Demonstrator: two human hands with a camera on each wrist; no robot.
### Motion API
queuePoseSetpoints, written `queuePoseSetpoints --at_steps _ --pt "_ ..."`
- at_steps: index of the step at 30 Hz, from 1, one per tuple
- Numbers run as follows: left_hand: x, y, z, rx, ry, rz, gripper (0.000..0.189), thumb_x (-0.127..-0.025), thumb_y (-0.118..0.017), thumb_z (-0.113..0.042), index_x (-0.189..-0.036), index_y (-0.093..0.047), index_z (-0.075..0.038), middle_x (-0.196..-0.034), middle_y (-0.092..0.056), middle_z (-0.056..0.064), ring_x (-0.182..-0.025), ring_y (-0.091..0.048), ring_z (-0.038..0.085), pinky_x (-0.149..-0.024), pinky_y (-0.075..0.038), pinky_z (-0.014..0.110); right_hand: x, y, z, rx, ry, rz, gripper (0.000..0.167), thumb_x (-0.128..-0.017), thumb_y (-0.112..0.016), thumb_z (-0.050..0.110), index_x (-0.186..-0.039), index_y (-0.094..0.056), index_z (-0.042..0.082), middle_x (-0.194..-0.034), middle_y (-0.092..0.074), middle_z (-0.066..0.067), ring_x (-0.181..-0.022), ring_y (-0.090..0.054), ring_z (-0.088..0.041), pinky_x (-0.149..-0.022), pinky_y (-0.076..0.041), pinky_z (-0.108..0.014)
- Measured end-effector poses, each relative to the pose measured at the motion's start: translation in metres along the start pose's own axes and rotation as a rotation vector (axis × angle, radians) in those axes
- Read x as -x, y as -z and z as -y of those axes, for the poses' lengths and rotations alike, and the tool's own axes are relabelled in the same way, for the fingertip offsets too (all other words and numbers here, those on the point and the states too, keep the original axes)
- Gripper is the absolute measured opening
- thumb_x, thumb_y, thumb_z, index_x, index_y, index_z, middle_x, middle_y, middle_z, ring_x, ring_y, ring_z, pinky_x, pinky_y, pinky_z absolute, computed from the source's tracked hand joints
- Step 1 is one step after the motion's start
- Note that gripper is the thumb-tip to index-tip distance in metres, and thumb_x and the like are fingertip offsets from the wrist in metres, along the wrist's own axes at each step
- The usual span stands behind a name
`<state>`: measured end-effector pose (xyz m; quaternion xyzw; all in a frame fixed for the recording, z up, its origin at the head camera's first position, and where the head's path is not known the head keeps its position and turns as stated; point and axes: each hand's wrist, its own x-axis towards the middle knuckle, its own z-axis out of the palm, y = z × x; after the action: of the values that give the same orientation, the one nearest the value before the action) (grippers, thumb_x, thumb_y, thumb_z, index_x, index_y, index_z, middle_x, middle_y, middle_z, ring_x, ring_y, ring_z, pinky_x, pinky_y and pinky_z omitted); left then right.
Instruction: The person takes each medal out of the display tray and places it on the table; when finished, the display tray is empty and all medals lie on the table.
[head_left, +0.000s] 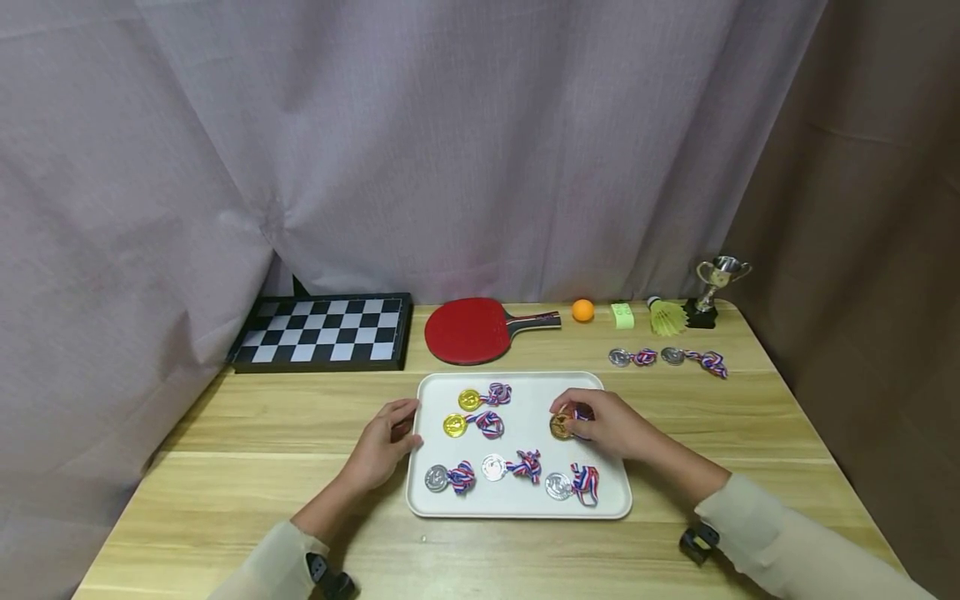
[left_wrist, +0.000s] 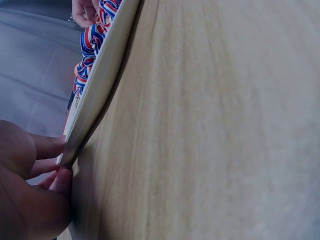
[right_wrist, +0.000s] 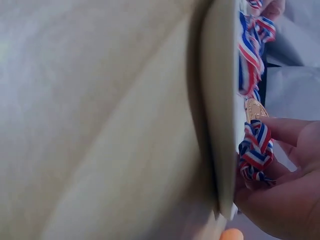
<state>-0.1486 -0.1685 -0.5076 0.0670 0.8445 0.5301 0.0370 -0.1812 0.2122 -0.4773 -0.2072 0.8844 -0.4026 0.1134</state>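
A white rectangular tray (head_left: 525, 437) lies on the wooden table. At its left rim my left hand (head_left: 381, 446) grips the edge between fingers and thumb. My right hand (head_left: 611, 421) pinches a bronze-coloured medal (head_left: 559, 427) over the tray's right part; in the right wrist view its striped ribbon (right_wrist: 257, 147) is bunched beside the palm. Two gold medals (head_left: 454, 425) lie at the tray's upper left. Along the front are three silver medals (head_left: 493, 467), each with a bundled red, white and blue ribbon.
Behind the tray are a checkered board (head_left: 326, 332), a red table tennis paddle (head_left: 467, 332), an orange ball (head_left: 582, 311), a small yellow-green block (head_left: 622, 315), a shuttlecock (head_left: 667, 317) and a trophy cup (head_left: 712, 287). Two more silver medals (head_left: 672, 356) lie at the back right. Grey curtains (head_left: 480, 150) hang behind.
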Motion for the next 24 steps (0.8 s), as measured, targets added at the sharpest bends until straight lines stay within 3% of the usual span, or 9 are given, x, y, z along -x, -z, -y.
queuePoseSetpoints --at_steps 7,12,17,24 --pt "0.000 0.000 0.000 -0.003 0.002 -0.001 0.055 -0.091 -0.068 0.012 -0.143 -0.052 0.012 -0.148 -0.050 0.023 -0.130 -0.057 0.042 -0.111 -0.050 0.050 0.002 0.027 -0.003 -0.140 -0.058 -0.007 0.015 -0.096 -0.069 0.005 -0.111 -0.068 0.002 -0.092 -0.067 -0.009 -0.075 -0.059 -0.018 -0.057 -0.056 -0.026" --pt "-0.001 0.000 0.000 -0.010 0.009 0.000 0.057 -0.090 -0.069 0.012 -0.144 -0.052 0.011 -0.148 -0.050 0.021 -0.130 -0.057 0.041 -0.111 -0.050 0.048 0.005 0.052 -0.013 -0.151 -0.108 -0.039 0.018 -0.096 -0.068 0.003 -0.113 -0.066 -0.003 -0.091 -0.065 -0.013 -0.065 -0.058 -0.019 -0.051 -0.055 -0.031" --pt "-0.001 0.000 0.000 -0.012 0.006 -0.006 0.056 -0.090 -0.069 0.012 -0.144 -0.052 0.011 -0.149 -0.051 0.021 -0.130 -0.057 0.040 -0.112 -0.050 0.048 0.003 0.072 -0.038 -0.113 -0.121 -0.080 0.018 -0.097 -0.068 0.003 -0.114 -0.066 -0.004 -0.092 -0.064 -0.012 -0.066 -0.057 -0.016 -0.051 -0.055 -0.030" --pt "-0.001 -0.001 0.002 -0.023 0.004 -0.001 0.056 -0.091 -0.069 0.011 -0.144 -0.052 0.011 -0.148 -0.051 0.021 -0.130 -0.057 0.041 -0.111 -0.050 0.049 0.002 0.084 -0.072 0.058 -0.109 -0.151 0.016 -0.095 -0.070 0.001 -0.110 -0.070 -0.001 -0.094 -0.066 -0.011 -0.077 -0.056 -0.016 -0.061 -0.050 -0.024"
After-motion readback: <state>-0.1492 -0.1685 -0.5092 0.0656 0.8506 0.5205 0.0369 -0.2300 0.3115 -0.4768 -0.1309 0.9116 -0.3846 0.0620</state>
